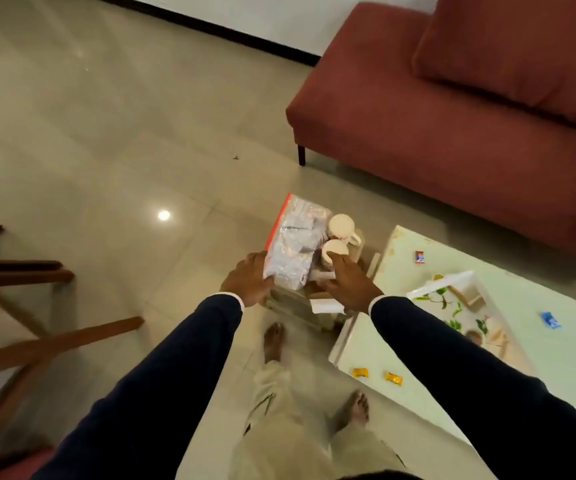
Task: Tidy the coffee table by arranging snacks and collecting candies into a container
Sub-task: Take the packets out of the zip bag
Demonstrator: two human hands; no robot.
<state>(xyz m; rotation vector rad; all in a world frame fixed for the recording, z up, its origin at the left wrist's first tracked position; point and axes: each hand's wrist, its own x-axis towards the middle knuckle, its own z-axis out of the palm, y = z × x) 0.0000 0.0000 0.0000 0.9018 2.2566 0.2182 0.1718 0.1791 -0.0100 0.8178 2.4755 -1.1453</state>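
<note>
Two hands up front in the head view, both on a load carried off the table's left end: left hand (250, 280) closed on the near-left corner of a clear zip bag (295, 242) of pale packets, long axis running away from the person, red seal strip on its left edge. Right hand (347, 284) flat, fingers spread over the rim of one of two white cups (340, 237), which stand just right of the bag on what looks like a tray or box, blurred. Coffee table (414, 393) lies to the right; right hand is nearer it. On it: two yellow candies (378, 375) near the front edge, a blue candy (551, 320) and a red-blue one (419, 257) well apart, a floral container (452, 303) between. Likely next: set the load down, swing right for candies. Floor (106, 150) left is open; sofa (452, 116) hems the far side.
</note>
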